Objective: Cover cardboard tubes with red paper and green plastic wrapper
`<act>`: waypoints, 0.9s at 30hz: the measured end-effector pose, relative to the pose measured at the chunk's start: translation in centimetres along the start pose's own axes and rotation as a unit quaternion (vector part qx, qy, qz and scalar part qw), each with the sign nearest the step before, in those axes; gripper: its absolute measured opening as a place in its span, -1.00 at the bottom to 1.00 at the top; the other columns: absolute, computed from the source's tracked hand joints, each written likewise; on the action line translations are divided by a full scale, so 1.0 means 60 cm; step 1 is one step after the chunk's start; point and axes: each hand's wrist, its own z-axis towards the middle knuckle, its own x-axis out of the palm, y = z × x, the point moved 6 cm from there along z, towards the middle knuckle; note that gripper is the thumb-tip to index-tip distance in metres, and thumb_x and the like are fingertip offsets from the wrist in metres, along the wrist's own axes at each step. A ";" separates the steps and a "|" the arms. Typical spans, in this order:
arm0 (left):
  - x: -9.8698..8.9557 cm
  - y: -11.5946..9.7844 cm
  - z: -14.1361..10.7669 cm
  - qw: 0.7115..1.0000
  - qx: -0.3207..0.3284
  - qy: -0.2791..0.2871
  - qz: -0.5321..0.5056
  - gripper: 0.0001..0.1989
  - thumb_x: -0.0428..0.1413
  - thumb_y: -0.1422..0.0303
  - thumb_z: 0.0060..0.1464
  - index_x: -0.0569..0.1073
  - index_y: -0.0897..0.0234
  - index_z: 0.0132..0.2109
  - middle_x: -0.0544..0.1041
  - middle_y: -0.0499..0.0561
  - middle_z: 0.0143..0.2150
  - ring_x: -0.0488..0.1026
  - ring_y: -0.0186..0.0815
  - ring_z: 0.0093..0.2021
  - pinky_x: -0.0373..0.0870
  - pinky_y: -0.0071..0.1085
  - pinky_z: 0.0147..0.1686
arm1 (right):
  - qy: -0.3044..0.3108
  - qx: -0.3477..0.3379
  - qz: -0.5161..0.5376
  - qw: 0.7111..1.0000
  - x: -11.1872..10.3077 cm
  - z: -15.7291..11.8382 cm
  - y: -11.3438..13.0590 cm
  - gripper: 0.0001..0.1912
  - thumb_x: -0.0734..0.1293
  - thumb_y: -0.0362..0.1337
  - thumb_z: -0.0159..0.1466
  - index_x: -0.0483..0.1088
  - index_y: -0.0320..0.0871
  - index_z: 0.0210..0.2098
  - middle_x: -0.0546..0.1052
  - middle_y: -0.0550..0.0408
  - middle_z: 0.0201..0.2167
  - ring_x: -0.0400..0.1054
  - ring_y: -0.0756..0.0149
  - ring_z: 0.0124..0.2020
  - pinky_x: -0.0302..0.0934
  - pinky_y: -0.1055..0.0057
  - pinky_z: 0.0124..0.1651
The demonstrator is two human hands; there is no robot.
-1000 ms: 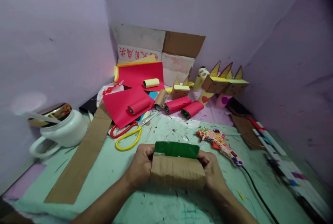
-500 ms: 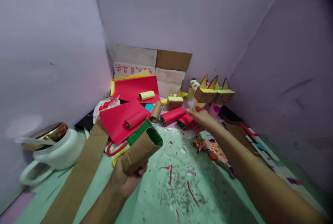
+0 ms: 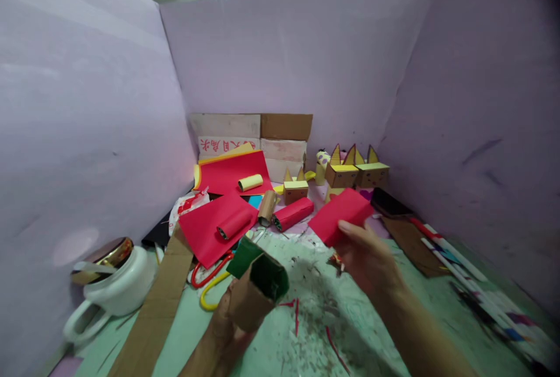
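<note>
My left hand (image 3: 227, 327) is closed around a brown cardboard tube (image 3: 252, 300) with a green inside and a green flap (image 3: 245, 255) sticking up behind. The tube's open end faces up and right. To the right, my right hand (image 3: 365, 254) grips a red paper-covered tube (image 3: 342, 216) held above the table; its open ends do not show. Beyond the hands lie another red tube (image 3: 294, 213), a small brown tube (image 3: 266, 209) and a red roll (image 3: 236, 224) on a red paper sheet (image 3: 203, 225). A red loop handle (image 3: 205, 280) and a yellow one (image 3: 209, 298) are beside my left hand.
A white mug (image 3: 122, 283) stands left, beside a long cardboard strip (image 3: 153, 307). At the back are a cardboard box (image 3: 286, 127), a yellow roll (image 3: 251, 182) and small cardboard cat heads (image 3: 343, 176). A dark phone-like slab (image 3: 389, 203) and markers (image 3: 455, 257) lie right. Red scraps (image 3: 297, 317) dot the table.
My right hand has picked up one red tube from beside the other and drawn it nearer. My left hand has shifted right and down with the cardboard tube. The view has tilted up.
</note>
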 end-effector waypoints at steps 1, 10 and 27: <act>0.008 0.009 0.001 1.000 0.002 -0.010 0.014 -0.93 0.26 0.47 -0.20 0.51 0.29 -0.48 0.51 -0.04 -0.62 0.47 -0.33 -0.58 0.41 -0.48 -0.54 | 0.028 -0.013 0.122 0.992 0.010 -0.025 0.003 -0.66 0.39 -0.11 -0.03 0.43 -0.12 -0.29 0.58 0.08 -0.34 0.47 0.12 -0.25 0.39 0.26 -0.25; 0.119 0.040 -0.016 0.931 0.003 0.159 0.329 -0.38 0.35 0.36 -0.40 0.52 0.31 -0.05 0.50 0.17 0.03 0.33 0.06 0.12 0.19 -0.19 0.12 | -0.097 0.004 0.365 0.926 0.005 -0.056 -0.032 -0.85 0.37 -0.31 0.02 0.46 -0.12 -0.37 0.58 0.19 -0.53 0.50 0.19 -0.38 0.41 0.17 -0.15; 0.133 0.018 -0.019 0.791 0.200 0.001 0.578 -0.43 0.32 0.47 -0.30 0.40 0.23 -0.05 0.55 0.05 -0.13 0.47 -0.10 -0.09 0.38 -0.29 -0.06 | -0.005 0.007 0.272 0.962 0.040 -0.073 -0.052 -0.75 0.48 -0.21 -0.08 0.39 -0.12 -0.44 0.51 0.19 -0.53 0.37 0.29 -0.52 0.31 0.33 -0.34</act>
